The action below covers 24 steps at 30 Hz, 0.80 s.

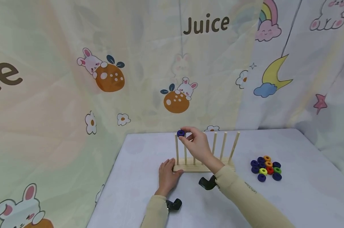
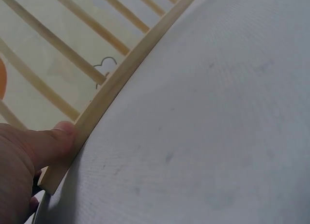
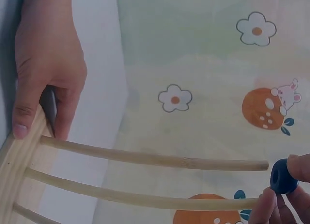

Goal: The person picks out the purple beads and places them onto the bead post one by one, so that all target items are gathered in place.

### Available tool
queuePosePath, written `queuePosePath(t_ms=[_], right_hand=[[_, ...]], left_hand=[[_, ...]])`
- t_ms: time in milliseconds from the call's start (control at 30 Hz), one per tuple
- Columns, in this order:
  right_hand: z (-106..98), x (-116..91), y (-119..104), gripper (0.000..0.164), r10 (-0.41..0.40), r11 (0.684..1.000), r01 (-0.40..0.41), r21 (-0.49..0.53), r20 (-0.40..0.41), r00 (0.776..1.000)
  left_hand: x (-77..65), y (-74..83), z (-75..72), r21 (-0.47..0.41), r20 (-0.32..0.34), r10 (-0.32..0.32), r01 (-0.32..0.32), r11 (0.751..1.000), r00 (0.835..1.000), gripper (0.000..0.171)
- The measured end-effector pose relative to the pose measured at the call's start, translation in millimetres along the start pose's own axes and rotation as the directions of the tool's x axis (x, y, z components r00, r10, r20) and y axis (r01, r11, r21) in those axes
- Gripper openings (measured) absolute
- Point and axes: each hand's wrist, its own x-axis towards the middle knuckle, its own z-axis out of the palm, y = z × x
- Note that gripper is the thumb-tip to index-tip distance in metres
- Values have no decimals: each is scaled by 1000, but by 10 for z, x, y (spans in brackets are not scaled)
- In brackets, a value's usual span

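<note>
A wooden peg rack (image 1: pixel 191 168) stands on the table, with a row of upright pegs along its base. My left hand (image 1: pixel 167 177) grips the left end of that base; in the left wrist view the thumb (image 2: pixel 60 137) presses on its front edge. Between thumb and fingertips, my right hand (image 1: pixel 198 145) pinches a dark blue ring bead (image 1: pixel 180 133). The right wrist view has this bead (image 3: pixel 284 176) close to the tips of the two leftmost pegs, its hole facing them. Fingers cover the tip of the second peg (image 3: pixel 145 196) there. The right hand and forearm hide some middle pegs in the head view.
Right of the rack lies a cluster of ring beads in dark blue, orange, yellow, red and green, including a red bead (image 1: pixel 270 170). A pale cloth covers the table (image 1: pixel 308 196). Behind it hangs a printed curtain (image 1: pixel 149 63). Each wrist wears a black camera mount.
</note>
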Motion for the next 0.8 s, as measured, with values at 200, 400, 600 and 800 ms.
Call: queuePosePath(t_ms=[200, 400, 600, 800], right_hand=[[36, 35, 22, 31, 3, 1000, -3, -9, 9, 1000], [59, 79, 6, 31, -18, 1000, 18, -25, 21, 1000], [83, 110, 9, 30, -5, 999, 7, -44, 31, 1000], [80, 146, 6, 32, -21, 996, 25, -88, 50, 999]], left_hand=[[16, 0, 2, -5, 1, -5, 5, 1000, 1000, 65], [17, -8, 6, -8, 1, 1, -1, 1000, 1000, 65], [4, -4, 2, -6, 3, 3, -3, 1000, 1000, 65], [5, 4, 17, -34, -21, 7, -8, 999, 1000, 61]])
